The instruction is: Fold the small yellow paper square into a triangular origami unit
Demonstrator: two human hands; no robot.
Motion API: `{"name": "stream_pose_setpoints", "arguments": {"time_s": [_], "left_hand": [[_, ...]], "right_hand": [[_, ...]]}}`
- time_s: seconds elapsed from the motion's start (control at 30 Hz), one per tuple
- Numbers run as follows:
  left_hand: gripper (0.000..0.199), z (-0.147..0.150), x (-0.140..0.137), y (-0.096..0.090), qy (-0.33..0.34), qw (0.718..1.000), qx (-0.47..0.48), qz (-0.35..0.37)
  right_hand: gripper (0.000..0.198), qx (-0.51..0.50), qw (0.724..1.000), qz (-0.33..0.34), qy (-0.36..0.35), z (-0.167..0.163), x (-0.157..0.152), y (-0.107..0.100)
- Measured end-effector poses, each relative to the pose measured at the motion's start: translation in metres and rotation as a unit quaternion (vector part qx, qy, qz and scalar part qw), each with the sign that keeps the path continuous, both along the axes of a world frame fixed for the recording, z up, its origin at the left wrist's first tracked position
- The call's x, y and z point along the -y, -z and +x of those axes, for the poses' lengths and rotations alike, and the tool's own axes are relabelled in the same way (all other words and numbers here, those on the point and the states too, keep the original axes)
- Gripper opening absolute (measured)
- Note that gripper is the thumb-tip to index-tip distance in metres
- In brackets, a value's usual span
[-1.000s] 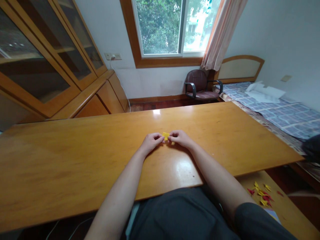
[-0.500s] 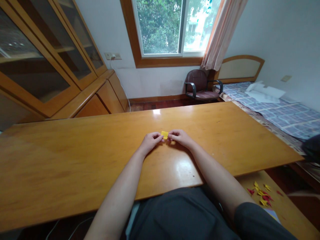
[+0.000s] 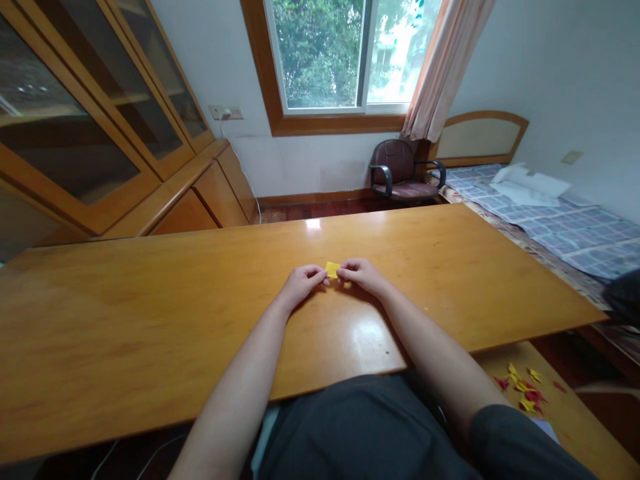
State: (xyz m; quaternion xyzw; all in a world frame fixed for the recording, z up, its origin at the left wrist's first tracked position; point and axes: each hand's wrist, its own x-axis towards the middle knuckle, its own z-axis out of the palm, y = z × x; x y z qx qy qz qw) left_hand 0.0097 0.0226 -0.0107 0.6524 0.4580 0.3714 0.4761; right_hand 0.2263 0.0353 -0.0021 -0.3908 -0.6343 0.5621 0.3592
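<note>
A small piece of yellow paper [image 3: 332, 269], squarish and apparently folded, is between my two hands over the wooden table [image 3: 190, 320]. My left hand [image 3: 305, 279] has thumb and fingers pinched at the paper's left edge. On the opposite edge, my right hand [image 3: 357, 272] pinches the paper with thumb and forefinger. Both forearms reach in from the table's near side. The details of the paper's creases are too small to make out.
Several yellow and red folded paper figures [image 3: 523, 387] lie on a lower wooden surface [image 3: 590, 427] at the right. Past the table stand a maroon armchair [image 3: 403, 170], a bed with a checked cover [image 3: 565, 220] and a glass-fronted cabinet [image 3: 170, 193].
The yellow paper has shifted slightly to the right and tilted a little between my fingers. Both hands stay in nearly the same place.
</note>
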Motion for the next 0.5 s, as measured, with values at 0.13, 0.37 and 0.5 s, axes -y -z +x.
{"name": "stream_pose_setpoints", "arguments": {"time_s": [0.13, 0.37, 0.5], "left_hand": [[0.031, -0.0001, 0.0003, -0.0004, 0.003, 1.0, 0.006, -0.001], [0.034, -0.0002, -0.0007, -0.0004, 0.002, 1.0, 0.007, 0.003], [0.036, 0.0009, -0.002, -0.0008, -0.001, 0.999, 0.029, -0.016]], "right_hand": [[0.038, -0.001, 1.0, -0.006, -0.002, -0.0003, 0.0006, -0.0003], [0.038, 0.007, 1.0, -0.003, -0.003, -0.0005, 0.0013, -0.0007], [0.039, 0.015, 1.0, 0.001, -0.001, -0.0002, 0.0011, -0.0006]]}}
